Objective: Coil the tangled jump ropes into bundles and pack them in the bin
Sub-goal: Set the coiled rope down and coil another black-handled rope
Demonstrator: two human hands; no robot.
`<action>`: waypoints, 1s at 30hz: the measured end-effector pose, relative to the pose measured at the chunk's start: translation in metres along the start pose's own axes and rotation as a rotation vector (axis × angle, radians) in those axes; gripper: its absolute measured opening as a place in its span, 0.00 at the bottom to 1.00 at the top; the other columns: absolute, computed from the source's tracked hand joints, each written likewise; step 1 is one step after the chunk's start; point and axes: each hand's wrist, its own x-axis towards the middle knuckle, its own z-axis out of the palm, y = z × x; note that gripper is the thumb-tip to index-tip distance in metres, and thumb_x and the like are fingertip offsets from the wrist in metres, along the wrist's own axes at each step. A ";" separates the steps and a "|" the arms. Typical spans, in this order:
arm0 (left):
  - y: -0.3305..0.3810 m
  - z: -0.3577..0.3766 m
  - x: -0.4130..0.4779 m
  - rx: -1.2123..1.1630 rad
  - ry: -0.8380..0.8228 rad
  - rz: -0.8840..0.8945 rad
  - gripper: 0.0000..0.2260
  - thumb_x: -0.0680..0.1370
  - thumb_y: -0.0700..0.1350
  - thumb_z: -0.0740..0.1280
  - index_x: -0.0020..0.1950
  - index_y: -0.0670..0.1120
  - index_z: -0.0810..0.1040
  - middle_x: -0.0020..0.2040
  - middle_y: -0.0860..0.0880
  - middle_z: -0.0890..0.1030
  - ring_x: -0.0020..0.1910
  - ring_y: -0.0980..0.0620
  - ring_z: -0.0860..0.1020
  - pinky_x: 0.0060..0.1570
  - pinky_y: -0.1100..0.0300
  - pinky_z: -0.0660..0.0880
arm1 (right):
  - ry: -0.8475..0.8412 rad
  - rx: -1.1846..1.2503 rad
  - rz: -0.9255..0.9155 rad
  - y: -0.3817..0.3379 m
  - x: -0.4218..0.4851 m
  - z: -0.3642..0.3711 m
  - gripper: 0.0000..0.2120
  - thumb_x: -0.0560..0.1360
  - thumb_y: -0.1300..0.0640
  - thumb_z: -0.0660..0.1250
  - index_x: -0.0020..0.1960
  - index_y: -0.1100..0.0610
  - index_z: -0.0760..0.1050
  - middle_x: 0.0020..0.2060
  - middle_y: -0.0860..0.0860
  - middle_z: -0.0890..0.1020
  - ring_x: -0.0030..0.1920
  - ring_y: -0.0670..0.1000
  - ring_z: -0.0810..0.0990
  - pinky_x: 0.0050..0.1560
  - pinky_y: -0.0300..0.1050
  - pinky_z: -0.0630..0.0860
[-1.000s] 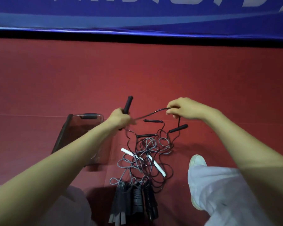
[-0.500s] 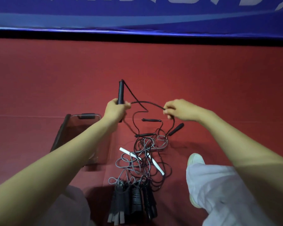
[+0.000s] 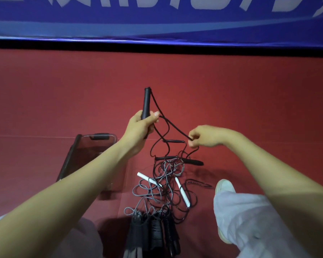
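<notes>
A: Left grip [image 3: 141,127] clasps a black handle [image 3: 146,101] upright; right grip [image 3: 203,136] pinches its cord [image 3: 175,129].
B: Untangling, I'd judge. The tangle [image 3: 164,175] lies at six o'clock, bin [image 3: 93,151] at nine; next, draw that cord free, then coil.

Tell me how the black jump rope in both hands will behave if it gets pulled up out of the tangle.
Likely floppy: the cord sags in loops below the left hand and right hand. Its rigid-looking handle should stay straight. It will probably snag, since it runs down into the tangle.
</notes>
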 end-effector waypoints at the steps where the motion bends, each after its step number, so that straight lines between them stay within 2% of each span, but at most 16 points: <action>1: -0.003 -0.004 0.002 0.086 0.016 0.006 0.08 0.78 0.40 0.68 0.43 0.47 0.70 0.34 0.50 0.75 0.27 0.56 0.64 0.27 0.66 0.63 | 0.082 0.004 0.022 0.003 0.000 -0.001 0.05 0.79 0.58 0.64 0.44 0.54 0.77 0.38 0.48 0.81 0.39 0.48 0.76 0.39 0.40 0.69; 4: -0.011 -0.011 0.002 0.454 0.003 0.032 0.08 0.78 0.44 0.69 0.51 0.45 0.71 0.35 0.50 0.71 0.28 0.55 0.66 0.28 0.64 0.65 | 0.318 0.141 -0.044 -0.002 -0.008 -0.013 0.07 0.80 0.57 0.62 0.52 0.53 0.78 0.34 0.45 0.80 0.35 0.44 0.76 0.37 0.35 0.68; 6: -0.012 -0.008 -0.002 0.525 -0.041 0.090 0.09 0.78 0.45 0.69 0.55 0.46 0.73 0.35 0.53 0.71 0.27 0.59 0.68 0.28 0.67 0.66 | 0.293 0.127 -0.139 -0.014 -0.012 -0.018 0.06 0.80 0.56 0.63 0.54 0.51 0.78 0.32 0.44 0.79 0.34 0.44 0.75 0.39 0.38 0.70; 9: -0.008 0.002 -0.007 0.475 -0.147 0.137 0.08 0.77 0.44 0.70 0.54 0.47 0.74 0.36 0.51 0.73 0.26 0.60 0.68 0.29 0.67 0.67 | 0.322 0.224 -0.271 -0.035 -0.015 -0.013 0.04 0.79 0.55 0.65 0.52 0.54 0.73 0.31 0.45 0.80 0.29 0.40 0.72 0.33 0.33 0.67; 12: -0.002 0.010 -0.009 0.269 -0.130 0.127 0.06 0.77 0.41 0.69 0.47 0.46 0.71 0.36 0.48 0.74 0.26 0.57 0.68 0.28 0.66 0.66 | 0.353 0.448 -0.272 -0.037 -0.013 -0.017 0.07 0.77 0.56 0.68 0.49 0.56 0.70 0.31 0.47 0.80 0.30 0.42 0.74 0.35 0.33 0.69; 13: 0.001 0.011 -0.008 0.191 -0.096 0.128 0.07 0.78 0.40 0.68 0.46 0.46 0.70 0.36 0.49 0.74 0.26 0.57 0.69 0.27 0.66 0.66 | 0.300 0.447 -0.241 -0.034 -0.011 -0.018 0.07 0.76 0.56 0.69 0.47 0.55 0.70 0.31 0.46 0.79 0.31 0.41 0.74 0.36 0.34 0.70; 16: 0.009 0.011 -0.006 -0.002 -0.062 0.124 0.07 0.78 0.38 0.67 0.47 0.45 0.69 0.38 0.47 0.74 0.27 0.57 0.71 0.29 0.66 0.69 | 0.105 0.196 -0.120 -0.018 -0.006 -0.006 0.06 0.75 0.60 0.68 0.41 0.52 0.74 0.34 0.45 0.81 0.34 0.43 0.75 0.41 0.41 0.70; 18: 0.009 0.003 -0.005 0.049 -0.065 0.105 0.07 0.79 0.40 0.67 0.47 0.45 0.68 0.41 0.45 0.73 0.28 0.56 0.72 0.30 0.65 0.71 | 0.184 0.224 -0.065 -0.010 -0.004 -0.003 0.09 0.76 0.63 0.65 0.39 0.52 0.75 0.36 0.47 0.84 0.40 0.50 0.82 0.47 0.48 0.77; 20: 0.004 -0.005 -0.005 0.266 -0.071 0.116 0.07 0.78 0.43 0.67 0.49 0.44 0.69 0.41 0.45 0.72 0.32 0.53 0.72 0.32 0.65 0.72 | 0.339 0.465 -0.068 -0.009 -0.007 -0.011 0.09 0.77 0.64 0.65 0.41 0.54 0.76 0.36 0.50 0.84 0.40 0.55 0.83 0.50 0.55 0.80; 21: 0.001 -0.007 -0.006 0.366 -0.088 0.131 0.08 0.78 0.44 0.68 0.51 0.43 0.71 0.41 0.46 0.72 0.33 0.53 0.72 0.33 0.65 0.72 | 0.381 0.581 -0.092 -0.012 -0.010 -0.016 0.07 0.77 0.65 0.65 0.43 0.56 0.77 0.35 0.51 0.84 0.38 0.53 0.83 0.48 0.54 0.81; 23: -0.004 -0.005 -0.009 0.425 -0.137 0.150 0.11 0.78 0.45 0.68 0.58 0.45 0.74 0.41 0.48 0.72 0.32 0.56 0.73 0.34 0.64 0.72 | 0.369 0.683 -0.177 -0.022 -0.016 -0.023 0.04 0.77 0.64 0.67 0.47 0.57 0.79 0.34 0.52 0.84 0.34 0.48 0.82 0.42 0.48 0.81; 25: -0.004 0.003 -0.014 0.358 -0.178 0.175 0.12 0.78 0.43 0.68 0.60 0.48 0.73 0.42 0.47 0.72 0.30 0.57 0.72 0.33 0.64 0.72 | 0.321 0.681 -0.254 -0.035 -0.019 -0.023 0.05 0.77 0.64 0.67 0.50 0.58 0.79 0.33 0.52 0.83 0.31 0.46 0.80 0.37 0.41 0.79; 28: -0.001 0.011 -0.016 0.286 -0.137 0.244 0.12 0.78 0.42 0.68 0.61 0.48 0.73 0.44 0.45 0.72 0.31 0.55 0.71 0.31 0.63 0.72 | 0.278 0.636 -0.284 -0.046 -0.018 -0.020 0.05 0.78 0.61 0.65 0.52 0.56 0.80 0.32 0.50 0.78 0.29 0.45 0.74 0.32 0.39 0.76; 30: 0.000 0.009 -0.014 0.357 -0.092 0.293 0.13 0.78 0.44 0.69 0.61 0.50 0.72 0.42 0.48 0.73 0.33 0.53 0.72 0.33 0.62 0.72 | 0.267 0.563 -0.251 -0.046 -0.017 -0.021 0.07 0.80 0.59 0.63 0.52 0.58 0.80 0.30 0.47 0.76 0.27 0.42 0.71 0.29 0.37 0.73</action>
